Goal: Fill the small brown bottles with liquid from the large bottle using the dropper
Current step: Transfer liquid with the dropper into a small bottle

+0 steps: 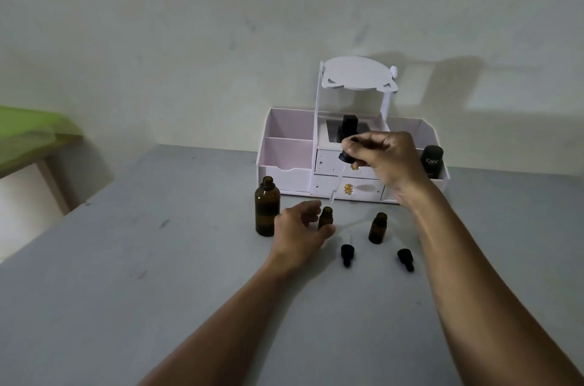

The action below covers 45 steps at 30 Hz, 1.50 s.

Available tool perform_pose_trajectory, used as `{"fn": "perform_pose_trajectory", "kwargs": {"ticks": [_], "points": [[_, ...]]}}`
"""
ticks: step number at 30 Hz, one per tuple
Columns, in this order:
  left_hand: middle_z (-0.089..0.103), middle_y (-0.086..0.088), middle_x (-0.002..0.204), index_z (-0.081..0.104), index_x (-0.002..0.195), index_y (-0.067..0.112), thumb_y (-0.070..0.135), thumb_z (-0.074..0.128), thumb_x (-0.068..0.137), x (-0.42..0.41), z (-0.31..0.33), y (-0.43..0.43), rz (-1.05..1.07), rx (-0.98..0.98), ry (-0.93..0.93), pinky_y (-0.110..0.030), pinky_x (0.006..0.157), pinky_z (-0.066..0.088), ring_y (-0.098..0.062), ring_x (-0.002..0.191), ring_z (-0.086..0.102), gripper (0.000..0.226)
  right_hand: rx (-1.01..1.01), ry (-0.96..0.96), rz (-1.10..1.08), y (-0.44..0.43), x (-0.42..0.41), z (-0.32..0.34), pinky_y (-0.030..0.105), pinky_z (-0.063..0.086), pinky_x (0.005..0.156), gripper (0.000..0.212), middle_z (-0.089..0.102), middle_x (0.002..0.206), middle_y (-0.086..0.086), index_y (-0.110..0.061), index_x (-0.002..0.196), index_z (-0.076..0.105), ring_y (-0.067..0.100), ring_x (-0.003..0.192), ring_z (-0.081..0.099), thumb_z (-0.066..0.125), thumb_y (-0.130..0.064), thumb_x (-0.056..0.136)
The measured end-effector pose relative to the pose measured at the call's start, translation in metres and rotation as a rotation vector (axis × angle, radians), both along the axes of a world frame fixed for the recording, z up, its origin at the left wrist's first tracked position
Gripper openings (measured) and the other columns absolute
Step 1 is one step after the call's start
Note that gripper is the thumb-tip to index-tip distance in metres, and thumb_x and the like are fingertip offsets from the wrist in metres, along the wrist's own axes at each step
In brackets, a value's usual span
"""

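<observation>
The thumb and fingertips (pixel 355 142) of the right hand (pixel 384 161) are pinched together on the black rubber bulb of the clear glass dropper (pixel 346 157). Its pipette slants down and to the left, the tip just above the open mouth of a small brown glass bottle (pixel 326 217). The left hand (pixel 298 232) steadies that bottle, with the thumb curled against its near right side and the fingers bent round its far left side. How firmly they press cannot be told.

Just left of the left hand stands the large brown glass bottle (pixel 267 207), upright and uncapped. To the right, apart from the held bottle, a second small brown bottle (pixel 378 227) stands open. Nearer than both lie two black dropper caps (pixel 347 254) (pixel 405 259) on their sides on the grey table (pixel 158 275). At the far edge, a white drawer organiser (pixel 284 161) sits against the wall, with a black jar (pixel 432 161) in its right compartment.

The work looks to be at the first delivery, with the dropper poised over the held bottle. The dark glass hides every liquid level, so what is already filled cannot be read. The second small bottle probably still waits its turn, and both small bottles remain uncapped.
</observation>
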<state>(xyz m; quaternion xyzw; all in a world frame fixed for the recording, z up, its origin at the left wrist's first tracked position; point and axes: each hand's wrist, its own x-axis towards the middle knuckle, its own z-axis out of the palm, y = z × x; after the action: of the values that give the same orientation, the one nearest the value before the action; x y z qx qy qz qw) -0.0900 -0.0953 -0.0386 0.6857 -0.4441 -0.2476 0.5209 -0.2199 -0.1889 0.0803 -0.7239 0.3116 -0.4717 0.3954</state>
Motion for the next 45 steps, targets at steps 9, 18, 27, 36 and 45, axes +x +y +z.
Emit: {"fn": "perform_pose_trajectory", "kwargs": {"ticks": [9, 18, 27, 36, 45], "points": [[0.073, 0.003, 0.116, 0.070, 0.124, 0.019, 0.017, 0.079, 0.085, -0.001, -0.002, 0.001, -0.008, -0.034, -0.047, -0.026, 0.099, 0.053, -0.008, 0.101, 0.068, 0.040, -0.022, 0.068, -0.028, -0.003, 0.006, -0.009, 0.031, 0.061, 0.079, 0.012, 0.077, 0.088, 0.004, -0.014, 0.095, 0.079, 0.014, 0.072, 0.068, 0.079, -0.017, 0.083], [0.074, 0.007, 0.109, 0.070, 0.124, 0.017, 0.013, 0.079, 0.085, 0.002, -0.005, 0.000, -0.024, -0.029, -0.025, -0.015, 0.089, 0.050, -0.004, 0.096, 0.068, 0.040, -0.109, 0.099, -0.076, -0.001, 0.012, -0.011, 0.028, 0.057, 0.080, 0.011, 0.075, 0.080, -0.001, -0.009, 0.090, 0.080, 0.009, 0.075, 0.068, 0.081, -0.016, 0.081], [0.074, 0.003, 0.113, 0.070, 0.126, 0.016, 0.013, 0.079, 0.085, 0.004, -0.004, 0.000, -0.034, -0.031, -0.052, -0.002, 0.077, 0.042, 0.000, 0.091, 0.066, 0.041, -0.136, 0.073, -0.105, -0.001, 0.012, -0.011, 0.035, 0.060, 0.079, 0.007, 0.075, 0.077, 0.002, -0.009, 0.085, 0.080, 0.014, 0.073, 0.069, 0.081, -0.014, 0.081], [0.074, 0.002, 0.116, 0.069, 0.126, 0.016, 0.014, 0.079, 0.085, 0.003, -0.003, 0.001, -0.020, -0.039, -0.038, -0.026, 0.101, 0.053, -0.007, 0.100, 0.069, 0.042, -0.079, 0.138, -0.035, 0.000, 0.011, -0.010, 0.045, 0.061, 0.082, 0.011, 0.077, 0.081, 0.003, -0.013, 0.087, 0.081, 0.013, 0.070, 0.070, 0.083, -0.021, 0.080], [0.072, 0.004, 0.119, 0.066, 0.132, 0.015, 0.022, 0.078, 0.086, -0.001, -0.003, 0.018, 0.138, -0.242, -0.145, -0.016, 0.088, 0.052, -0.005, 0.100, 0.067, 0.048, -0.160, -0.002, -0.035, 0.010, 0.007, 0.005, 0.046, 0.061, 0.067, 0.007, 0.077, 0.079, 0.003, -0.021, 0.086, 0.080, 0.026, 0.066, 0.069, 0.081, -0.025, 0.081]]}}
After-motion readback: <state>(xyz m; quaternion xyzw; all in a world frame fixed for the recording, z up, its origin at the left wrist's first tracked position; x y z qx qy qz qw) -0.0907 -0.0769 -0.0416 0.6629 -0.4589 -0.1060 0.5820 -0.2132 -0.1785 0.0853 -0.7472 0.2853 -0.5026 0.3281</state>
